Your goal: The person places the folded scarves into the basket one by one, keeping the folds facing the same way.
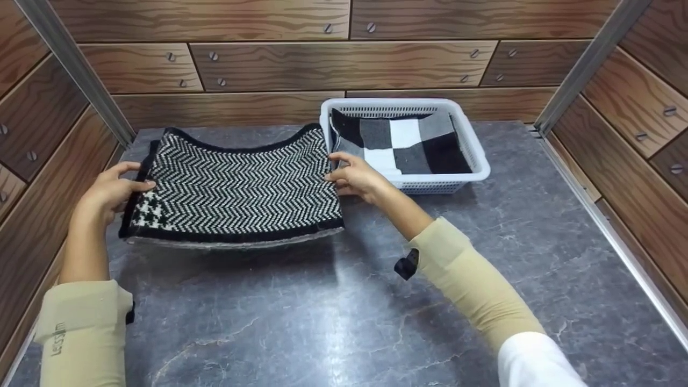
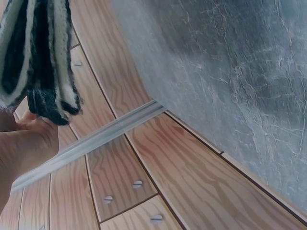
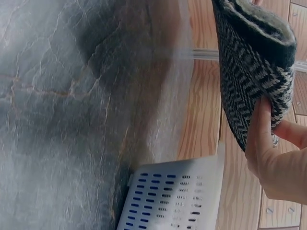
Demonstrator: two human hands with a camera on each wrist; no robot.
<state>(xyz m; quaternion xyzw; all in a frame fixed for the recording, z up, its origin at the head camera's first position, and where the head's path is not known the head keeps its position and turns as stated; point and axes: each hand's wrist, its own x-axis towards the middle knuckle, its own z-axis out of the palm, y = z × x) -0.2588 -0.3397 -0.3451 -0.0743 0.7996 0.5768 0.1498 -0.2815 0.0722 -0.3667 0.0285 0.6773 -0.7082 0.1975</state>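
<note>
A folded black-and-white herringbone knit scarf (image 1: pixel 242 188) with black edges hangs above the tabletop, its middle sagging a little. My left hand (image 1: pixel 107 191) grips its left end, thumb on top. At the right end, my right hand (image 1: pixel 357 174) pinches it near the basket's corner. The left wrist view shows the stacked fold layers (image 2: pixel 53 62) at the left hand. In the right wrist view, fingers (image 3: pixel 261 124) and thumb hold the folded edge. Behind the right hand, a white plastic basket (image 1: pixel 481 172) contains a folded checked black, grey and white cloth (image 1: pixel 406 142).
The grey marbled tabletop (image 1: pixel 322 312) extends in front of the scarf and basket. Wood-patterned panels (image 1: pixel 344 64) close off the back and both sides, with metal strips (image 1: pixel 618 252) along the edges.
</note>
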